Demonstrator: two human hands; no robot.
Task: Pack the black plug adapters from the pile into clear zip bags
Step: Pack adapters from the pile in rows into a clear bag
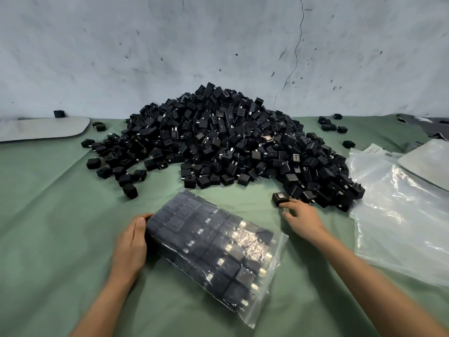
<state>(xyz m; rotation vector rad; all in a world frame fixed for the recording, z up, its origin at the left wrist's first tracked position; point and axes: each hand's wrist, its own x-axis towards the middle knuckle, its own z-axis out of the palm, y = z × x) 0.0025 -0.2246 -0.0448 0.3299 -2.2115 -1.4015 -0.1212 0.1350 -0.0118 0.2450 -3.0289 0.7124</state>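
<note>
Near the front edge of the green-covered tabletop [60, 215] lies a clear zip bag [272, 239] packed with rows of black plug adapters [194, 229]. The left hand [131, 249] grips its left end. The right hand [303, 220], fingers loosely spread, touches a loose adapter [279, 198] at the near edge of the big pile [218, 142] behind. Empty bags [401, 215] lie along the right edge.

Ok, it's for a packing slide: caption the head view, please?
The left hand holds a filled clear zip bag while the right hand touches a black plug adapter beside the pile.
</note>
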